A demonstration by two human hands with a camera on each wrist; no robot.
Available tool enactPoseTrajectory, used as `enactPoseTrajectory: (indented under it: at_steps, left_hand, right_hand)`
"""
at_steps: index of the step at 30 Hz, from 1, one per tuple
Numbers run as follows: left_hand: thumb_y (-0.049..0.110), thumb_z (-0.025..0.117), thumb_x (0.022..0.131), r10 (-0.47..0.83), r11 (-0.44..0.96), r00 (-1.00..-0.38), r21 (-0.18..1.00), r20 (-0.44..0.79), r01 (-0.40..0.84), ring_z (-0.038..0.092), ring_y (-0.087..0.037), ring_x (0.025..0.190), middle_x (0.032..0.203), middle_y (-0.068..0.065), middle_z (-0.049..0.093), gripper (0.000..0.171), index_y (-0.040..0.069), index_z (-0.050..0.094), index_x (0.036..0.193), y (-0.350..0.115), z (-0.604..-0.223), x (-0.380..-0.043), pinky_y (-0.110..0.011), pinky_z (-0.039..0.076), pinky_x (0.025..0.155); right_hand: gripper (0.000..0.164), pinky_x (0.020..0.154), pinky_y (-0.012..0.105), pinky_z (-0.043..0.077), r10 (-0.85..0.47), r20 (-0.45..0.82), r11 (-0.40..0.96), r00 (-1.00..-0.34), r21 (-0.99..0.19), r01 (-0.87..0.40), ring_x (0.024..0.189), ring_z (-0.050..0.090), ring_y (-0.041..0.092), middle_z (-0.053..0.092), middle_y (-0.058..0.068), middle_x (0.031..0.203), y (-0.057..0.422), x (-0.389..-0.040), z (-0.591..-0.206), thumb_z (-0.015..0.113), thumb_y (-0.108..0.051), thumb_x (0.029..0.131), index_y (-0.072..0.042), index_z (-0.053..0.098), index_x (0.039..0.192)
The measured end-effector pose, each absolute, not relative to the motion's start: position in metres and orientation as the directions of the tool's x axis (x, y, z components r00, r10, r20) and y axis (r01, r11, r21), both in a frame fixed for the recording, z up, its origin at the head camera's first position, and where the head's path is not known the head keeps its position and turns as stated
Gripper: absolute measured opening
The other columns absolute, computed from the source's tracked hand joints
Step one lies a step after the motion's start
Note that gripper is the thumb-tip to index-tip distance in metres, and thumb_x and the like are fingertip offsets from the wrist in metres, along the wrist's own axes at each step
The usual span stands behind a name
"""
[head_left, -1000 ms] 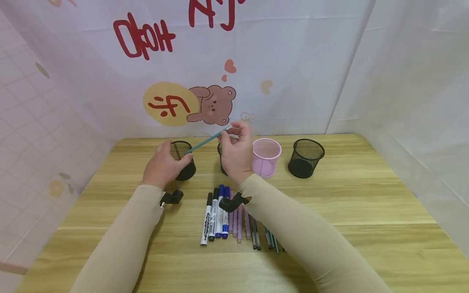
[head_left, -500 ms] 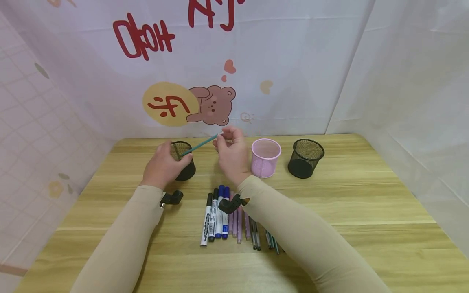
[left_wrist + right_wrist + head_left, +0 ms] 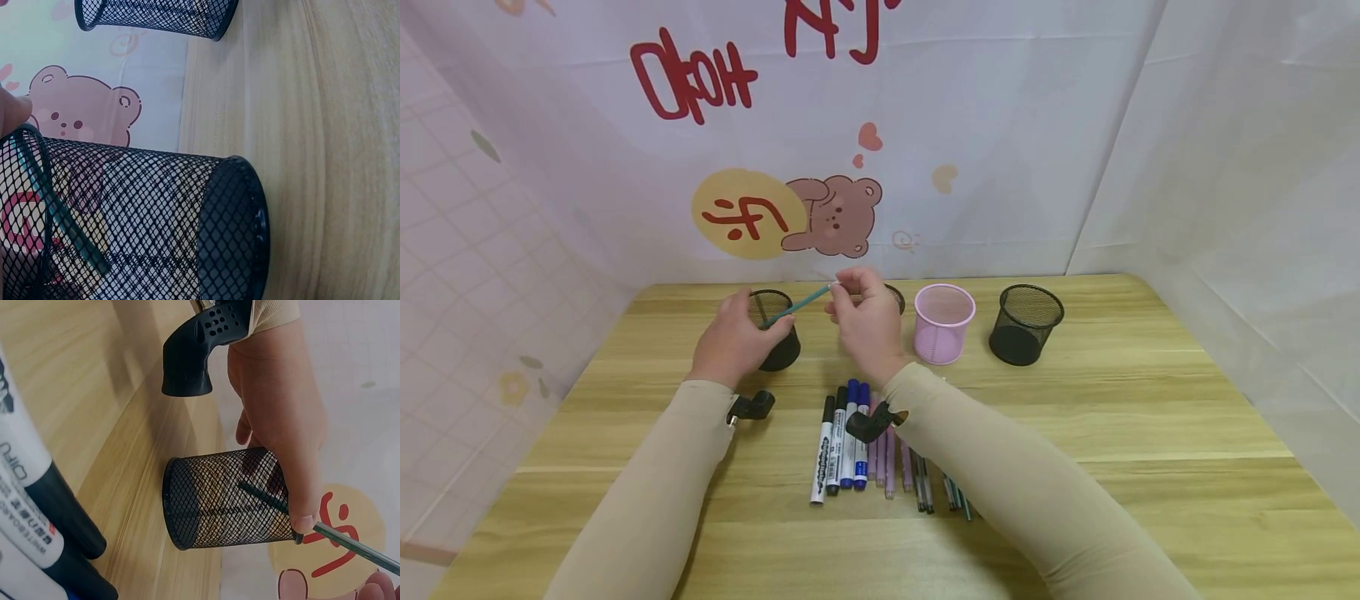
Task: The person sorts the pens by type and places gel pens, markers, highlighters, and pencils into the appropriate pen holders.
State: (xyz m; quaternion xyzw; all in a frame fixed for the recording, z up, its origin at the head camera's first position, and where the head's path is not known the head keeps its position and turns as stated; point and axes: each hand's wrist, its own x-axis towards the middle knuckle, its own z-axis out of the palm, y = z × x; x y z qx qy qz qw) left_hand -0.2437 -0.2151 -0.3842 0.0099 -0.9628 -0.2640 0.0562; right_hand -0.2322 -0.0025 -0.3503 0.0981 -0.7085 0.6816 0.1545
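Observation:
My left hand (image 3: 733, 340) grips the leftmost black mesh pen cup (image 3: 781, 350) around its rim, thumb on the near right side. The cup stands upright on the table. My right hand (image 3: 871, 325) pinches a slim teal pen (image 3: 808, 298) by its pale upper end. The pen slants down to the left, and its lower end is inside the cup. Through the mesh in the left wrist view, the tip of the teal pen (image 3: 75, 234) shows partway down, above the cup's base. The right wrist view shows the left thumb (image 3: 303, 494) at the rim beside the pen.
A second black mesh cup (image 3: 897, 297) is partly hidden behind my right hand. To its right stand a pink mesh cup (image 3: 942, 343) and another black one (image 3: 1026, 327). Several whiteboard markers (image 3: 837, 446), pink pens (image 3: 890, 471) and dark pens (image 3: 923, 487) lie nearer, partly under my right forearm.
My right hand has moved left and slightly down, sliding the teal pen further into the cup. My left hand and the cup have stayed put.

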Motion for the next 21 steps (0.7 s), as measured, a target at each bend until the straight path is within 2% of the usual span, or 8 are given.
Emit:
enactPoseTrajectory:
  at_steps: [3, 10, 16, 21]
  left_hand:
    - [0.077, 0.054, 0.093, -0.048, 0.859, -0.993, 0.512, 0.105, 0.013, 0.048, -0.049, 0.143, 0.163, -0.028, 0.038, 0.108, 0.002, 0.025, 0.165, -0.215, -0.384, -0.244, -0.069, 0.047, 0.108]
    - [0.076, 0.056, 0.093, -0.053, 0.857, -0.994, 0.515, 0.1, 0.006, 0.047, -0.049, 0.145, 0.164, -0.028, 0.036, 0.108, 0.001, 0.025, 0.165, -0.214, -0.384, -0.243, -0.069, 0.046, 0.109]
    - [0.075, 0.056, 0.093, -0.055, 0.854, -0.993, 0.52, 0.101, 0.006, 0.047, -0.049, 0.144, 0.163, -0.028, 0.038, 0.107, 0.002, 0.026, 0.164, -0.214, -0.385, -0.244, -0.069, 0.047, 0.108]
    - [0.076, 0.055, 0.093, -0.059, 0.85, -0.993, 0.526, 0.106, 0.006, 0.048, -0.048, 0.144, 0.163, -0.027, 0.038, 0.106, 0.002, 0.027, 0.164, -0.214, -0.385, -0.244, -0.069, 0.047, 0.108]
  right_hand:
    - [0.017, 0.077, 0.039, 0.067, 0.055, 0.345, 0.053, -0.937, -0.938, -0.342, 0.086, 0.077, 0.039, 0.073, 0.02, 0.106, -0.003, -0.231, -0.35, 0.064, -0.003, 0.102, 0.001, 0.067, 0.119]
    - [0.02, 0.075, 0.028, 0.065, 0.023, 0.339, 0.107, -0.94, -0.936, -0.335, 0.086, 0.078, 0.031, 0.073, 0.017, 0.111, -0.001, -0.229, -0.352, 0.064, -0.007, 0.104, -0.002, 0.067, 0.123]
    - [0.021, 0.077, 0.029, 0.065, 0.009, 0.326, 0.106, -0.945, -0.941, -0.323, 0.087, 0.078, 0.028, 0.073, 0.015, 0.114, 0.003, -0.226, -0.353, 0.063, -0.007, 0.104, -0.002, 0.066, 0.124]
    - [0.022, 0.08, 0.036, 0.066, -0.016, 0.315, 0.098, -0.949, -0.944, -0.315, 0.091, 0.078, 0.035, 0.071, 0.017, 0.118, 0.014, -0.226, -0.353, 0.062, -0.007, 0.104, 0.0, 0.065, 0.126]
